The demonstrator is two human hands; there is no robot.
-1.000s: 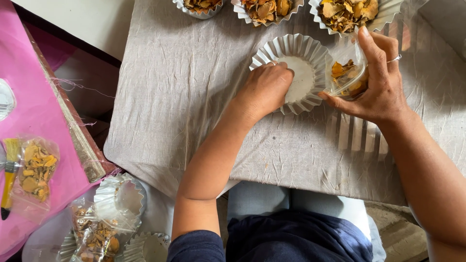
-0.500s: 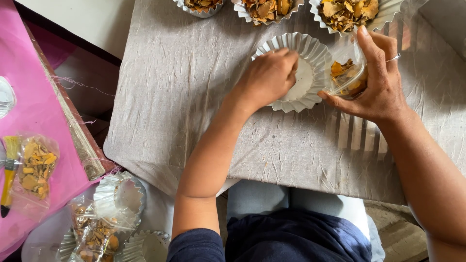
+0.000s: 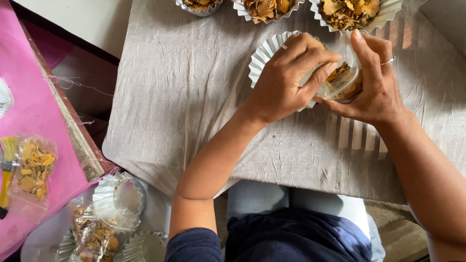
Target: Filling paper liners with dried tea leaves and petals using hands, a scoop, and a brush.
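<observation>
A white fluted paper plate (image 3: 264, 56) lies on the grey cloth-covered table (image 3: 194, 97). My left hand (image 3: 286, 80) rests over that plate, its fingers reaching right to the clear plastic bag of dried yellow-brown pieces (image 3: 342, 77). My right hand (image 3: 371, 82), a ring on one finger, grips the bag from the right and holds it over the plate's right edge. Both hands pinch the bag's mouth; most of the plate is hidden under my left hand.
Three fluted plates of dried pieces (image 3: 262, 7) line the table's far edge. On the left is a pink surface (image 3: 29, 97) with a filled clear bag (image 3: 34, 167). Below it lie more bags (image 3: 92, 233) and stacked fluted plates (image 3: 119, 194).
My left hand slid from the plate's middle rightward to the bag and took hold of its mouth. My right hand kept holding the bag in place.
</observation>
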